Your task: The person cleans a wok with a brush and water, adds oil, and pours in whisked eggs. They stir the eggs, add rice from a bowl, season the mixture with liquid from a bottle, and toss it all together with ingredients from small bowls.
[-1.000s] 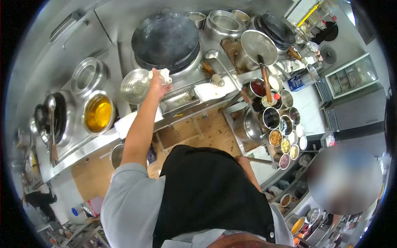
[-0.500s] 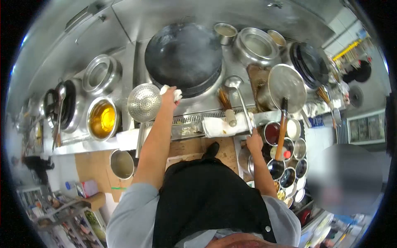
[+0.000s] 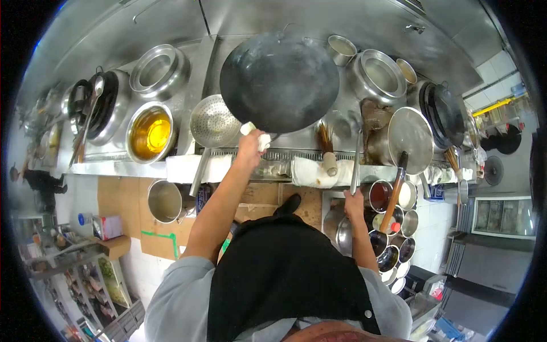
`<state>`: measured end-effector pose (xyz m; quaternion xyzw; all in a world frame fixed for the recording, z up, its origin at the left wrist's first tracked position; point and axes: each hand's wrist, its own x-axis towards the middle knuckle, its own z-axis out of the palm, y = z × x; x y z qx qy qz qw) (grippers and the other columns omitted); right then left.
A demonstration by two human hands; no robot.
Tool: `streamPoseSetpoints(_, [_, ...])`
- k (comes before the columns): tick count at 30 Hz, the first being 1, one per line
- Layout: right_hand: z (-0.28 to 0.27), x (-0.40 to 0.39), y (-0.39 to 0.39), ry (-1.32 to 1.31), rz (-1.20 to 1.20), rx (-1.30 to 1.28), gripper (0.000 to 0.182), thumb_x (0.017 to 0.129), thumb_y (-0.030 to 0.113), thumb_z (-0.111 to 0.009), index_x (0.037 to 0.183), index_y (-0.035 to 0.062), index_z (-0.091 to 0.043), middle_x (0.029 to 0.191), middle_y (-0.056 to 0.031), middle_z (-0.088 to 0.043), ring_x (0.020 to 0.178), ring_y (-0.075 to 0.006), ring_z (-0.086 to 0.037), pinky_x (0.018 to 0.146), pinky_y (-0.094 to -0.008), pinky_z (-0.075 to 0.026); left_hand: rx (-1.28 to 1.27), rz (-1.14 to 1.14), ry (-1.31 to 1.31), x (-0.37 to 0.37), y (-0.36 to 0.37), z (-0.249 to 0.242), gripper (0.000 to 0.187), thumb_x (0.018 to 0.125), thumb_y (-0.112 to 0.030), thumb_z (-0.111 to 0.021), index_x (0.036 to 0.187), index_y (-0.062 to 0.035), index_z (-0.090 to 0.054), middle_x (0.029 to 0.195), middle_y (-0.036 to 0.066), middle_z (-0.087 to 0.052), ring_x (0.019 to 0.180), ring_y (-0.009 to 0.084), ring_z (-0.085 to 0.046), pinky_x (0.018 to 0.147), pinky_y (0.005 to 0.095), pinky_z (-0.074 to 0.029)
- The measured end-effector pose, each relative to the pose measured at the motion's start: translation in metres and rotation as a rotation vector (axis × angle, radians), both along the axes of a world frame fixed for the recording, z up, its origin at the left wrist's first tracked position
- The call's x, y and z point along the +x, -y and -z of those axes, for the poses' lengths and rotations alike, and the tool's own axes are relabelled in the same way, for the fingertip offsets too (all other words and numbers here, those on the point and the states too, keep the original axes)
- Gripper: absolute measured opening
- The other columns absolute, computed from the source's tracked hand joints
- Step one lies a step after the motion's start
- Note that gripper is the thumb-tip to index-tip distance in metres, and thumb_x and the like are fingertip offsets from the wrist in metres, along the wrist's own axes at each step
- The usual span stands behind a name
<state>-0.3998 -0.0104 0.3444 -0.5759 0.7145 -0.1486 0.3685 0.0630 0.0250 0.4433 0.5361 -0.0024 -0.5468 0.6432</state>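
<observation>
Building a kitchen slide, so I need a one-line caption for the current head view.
Left hand clutching white cloth beside a wok; right hand gripping a ladle.

**We dress in grey and black**

We wear a plain black apron [image 3: 285, 279], its outline rounded at twelve o'clock, over a light grey shirt [image 3: 272, 330]. Short grey sleeves [image 3: 181, 282] flank it at nine and three; our forearms [image 3: 213, 219] are bare. A pale round stud [image 3: 368, 314] marks the apron's four o'clock. One dark shoe [image 3: 290, 203] shows beyond its twelve.

Brightly lit. Glaring off golden-yellow liquid [image 3: 151, 137]. Smeared at head of long silver metal ladle [image 3: 356, 162]. Bowed, softened toward black margins.
</observation>
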Motion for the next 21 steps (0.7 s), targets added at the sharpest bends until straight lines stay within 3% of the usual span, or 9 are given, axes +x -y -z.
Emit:
streamPoseSetpoints(3, [0.014,0.003,-0.049,0.146,-0.037,-0.289,0.022,0.097,0.023,-0.067,0.096,0.0034,-0.056,0.061,0.0001,-0.050,0.042,-0.0102,-0.046,0.039,-0.0310,-0.035,0.022,-0.016,-0.004,-0.018,-0.061,-0.001,0.016,0.093,-0.015,-0.063,0.102,-0.0024,-0.065,0.085,0.008,-0.069,0.068,0.0204,-0.067,0.050,0.0345,-0.048])
streamPoseSetpoints(7, [-0.106,0.078,-0.125,0.579,0.108,-0.203,0.018,0.101,0.019,-0.064,0.101,0.0047,-0.054,0.061,0.0005,-0.049,0.043,-0.0095,-0.046,0.038,-0.0270,-0.035,0.023,-0.019,0.022,-0.047,-0.145,0.014,0.018,0.095,-0.016,-0.063,0.105,-0.0001,-0.064,0.087,0.010,-0.069,0.068,0.0209,-0.067,0.049,0.0330,-0.050])
streamPoseSetpoints(9, [-0.136,0.097,-0.130,0.577,0.073,-0.187,0.025,0.100,0.017,-0.065,0.115,0.0000,-0.055,0.065,-0.0005,-0.052,0.047,-0.0097,-0.047,0.043,-0.0266,-0.039,0.019,0.059,0.018,-0.057,-0.181,0.044,0.022,0.100,-0.024,-0.062,0.108,-0.0041,-0.061,0.091,0.008,-0.069,0.072,0.0207,-0.068,0.050,0.0357,-0.052])
streamPoseSetpoints(11, [-0.164,0.130,-0.138,0.658,0.020,-0.164,0.025,0.100,0.017,-0.065,0.117,0.0002,-0.056,0.064,0.0003,-0.051,0.048,-0.0095,-0.047,0.044,-0.0264,-0.039,0.014,0.159,-0.025,-0.057,-0.203,0.044,0.027,0.103,-0.032,-0.061,0.111,-0.0066,-0.059,0.093,0.007,-0.069,0.074,0.0205,-0.068,0.050,0.0373,-0.053])
streamPoseSetpoints(14, [-0.205,0.193,-0.168,0.651,-0.165,-0.071,0.023,0.100,0.015,-0.065,0.115,0.0005,-0.056,0.064,0.0012,-0.051,0.049,-0.0093,-0.047,0.045,-0.0260,-0.039,0.008,0.390,-0.112,-0.032,-0.224,0.027,0.037,0.105,-0.046,-0.058,0.113,-0.0099,-0.058,0.092,0.006,-0.068,0.073,0.0197,-0.068,0.052,0.0379,-0.054])
streamPoseSetpoints(17, [-0.222,0.261,-0.183,0.661,-0.492,0.046,0.039,0.100,0.011,-0.065,0.135,-0.0002,-0.053,0.064,0.0013,-0.052,0.050,-0.0081,-0.047,0.046,-0.0253,-0.038,-0.018,0.503,-0.236,-0.011,-0.255,0.032,0.038,0.105,-0.048,-0.056,0.111,-0.0110,-0.059,0.089,0.005,-0.068,0.076,0.0181,-0.068,0.058,0.0375,-0.055])
streamPoseSetpoints(18, [-0.228,0.290,-0.187,0.662,-0.541,0.096,0.044,0.100,0.011,-0.065,0.140,0.0006,-0.052,0.065,0.0014,-0.053,0.051,-0.0077,-0.047,0.046,-0.0252,-0.038,-0.121,0.405,-0.160,-0.010,-0.270,0.034,0.034,0.103,-0.042,-0.062,0.114,-0.0108,-0.061,0.085,0.006,-0.069,0.075,0.0174,-0.067,0.063,0.0362,-0.055])
streamPoseSetpoints(20, [-0.245,0.357,-0.196,0.643,-0.671,0.204,0.048,0.099,0.012,-0.066,0.145,0.0051,-0.053,0.067,0.0018,-0.055,0.051,-0.0069,-0.048,0.046,-0.0254,-0.039,-0.082,0.448,0.192,0.010,-0.309,0.040,0.031,0.096,-0.032,-0.068,0.113,-0.0065,-0.066,0.090,0.009,-0.071,0.074,0.0197,-0.068,0.066,0.0385,-0.056])
streamPoseSetpoints(21, [-0.251,0.389,-0.201,0.585,-0.726,0.248,0.036,0.099,0.013,-0.066,0.134,0.0064,-0.061,0.067,0.0014,-0.056,0.050,-0.0071,-0.049,0.046,-0.0263,-0.039,-0.048,0.470,0.367,0.022,-0.333,0.046,0.030,0.092,-0.027,-0.071,0.112,-0.0044,-0.069,0.093,0.010,-0.072,0.074,0.0209,-0.069,0.068,0.0397,-0.056])
